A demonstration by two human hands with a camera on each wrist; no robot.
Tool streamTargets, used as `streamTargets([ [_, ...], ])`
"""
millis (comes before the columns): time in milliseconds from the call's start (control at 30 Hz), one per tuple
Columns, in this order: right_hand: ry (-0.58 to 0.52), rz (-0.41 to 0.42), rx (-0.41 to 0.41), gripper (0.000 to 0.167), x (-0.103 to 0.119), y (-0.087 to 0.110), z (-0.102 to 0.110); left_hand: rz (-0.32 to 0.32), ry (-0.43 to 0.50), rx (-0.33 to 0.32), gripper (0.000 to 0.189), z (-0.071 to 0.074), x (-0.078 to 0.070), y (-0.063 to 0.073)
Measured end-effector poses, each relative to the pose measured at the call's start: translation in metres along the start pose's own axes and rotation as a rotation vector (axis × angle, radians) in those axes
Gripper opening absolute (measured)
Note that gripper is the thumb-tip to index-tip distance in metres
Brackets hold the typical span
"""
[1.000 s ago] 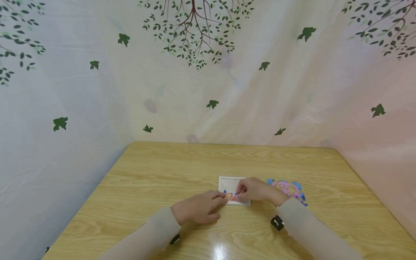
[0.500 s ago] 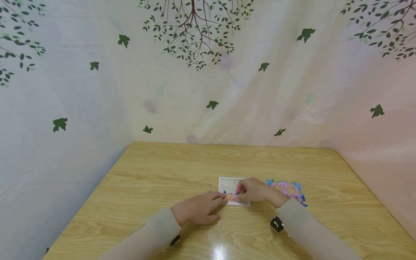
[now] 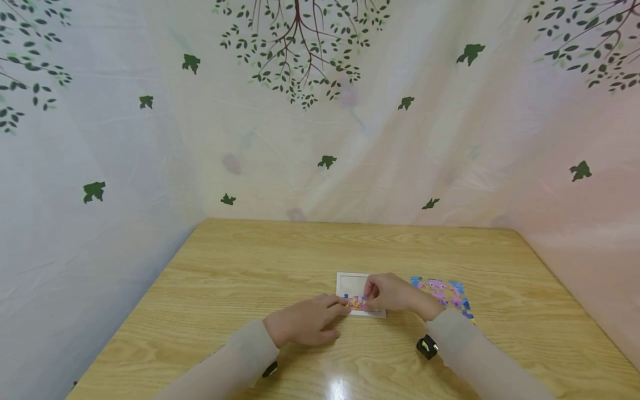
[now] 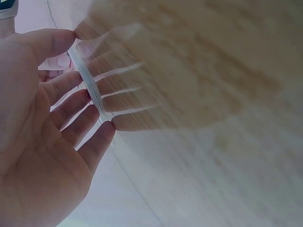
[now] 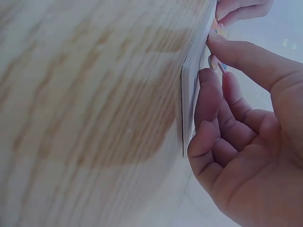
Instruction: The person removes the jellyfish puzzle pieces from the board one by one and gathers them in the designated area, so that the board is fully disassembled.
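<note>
A small white-rimmed puzzle tray (image 3: 348,282) lies flat on the wooden table, with pink, yellow and blue jigsaw pieces (image 3: 356,303) along its near side. My left hand (image 3: 306,321) reaches in from the left; its straight fingertips touch the tray's left rim and the pieces there. In the left wrist view the fingers are spread along the tray edge (image 4: 90,82). Over the tray's right half, my right hand (image 3: 392,291) pinches a small puzzle piece (image 5: 212,62) between thumb and fingers, mostly hidden by them. Its other fingers curl beside the tray side (image 5: 187,94).
To the right of the tray lies a pink and blue puzzle picture (image 3: 440,290), partly covered by the right forearm. A patterned curtain (image 3: 280,144) with leaves and birds rises behind the table (image 3: 240,266). Dark wrist devices (image 3: 427,346) sit under the sleeves.
</note>
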State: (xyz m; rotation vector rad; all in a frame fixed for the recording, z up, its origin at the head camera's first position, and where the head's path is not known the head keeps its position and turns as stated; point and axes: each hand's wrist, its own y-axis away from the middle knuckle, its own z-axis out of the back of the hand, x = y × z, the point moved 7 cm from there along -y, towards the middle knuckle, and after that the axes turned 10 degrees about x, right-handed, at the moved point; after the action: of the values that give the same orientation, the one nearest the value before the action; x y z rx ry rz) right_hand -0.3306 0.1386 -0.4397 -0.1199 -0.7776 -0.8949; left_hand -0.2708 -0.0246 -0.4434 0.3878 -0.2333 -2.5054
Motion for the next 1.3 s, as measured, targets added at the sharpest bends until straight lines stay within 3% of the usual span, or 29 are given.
streamTargets([
  [500,-0.033,0.162,0.047,0.011,0.001,0.002,0.000,-0.006,-0.020,-0.021,0.054,0.001,0.000,0.001],
  [900,-0.095,0.193,0.071,0.008,-0.010,0.016,0.007,0.018,-0.007,-0.003,0.056,-0.001,0.003,0.001],
  [1300,-0.159,0.148,0.076,0.009,-0.043,0.051,0.026,0.007,-0.007,0.002,0.057,-0.003,0.003,-0.001],
])
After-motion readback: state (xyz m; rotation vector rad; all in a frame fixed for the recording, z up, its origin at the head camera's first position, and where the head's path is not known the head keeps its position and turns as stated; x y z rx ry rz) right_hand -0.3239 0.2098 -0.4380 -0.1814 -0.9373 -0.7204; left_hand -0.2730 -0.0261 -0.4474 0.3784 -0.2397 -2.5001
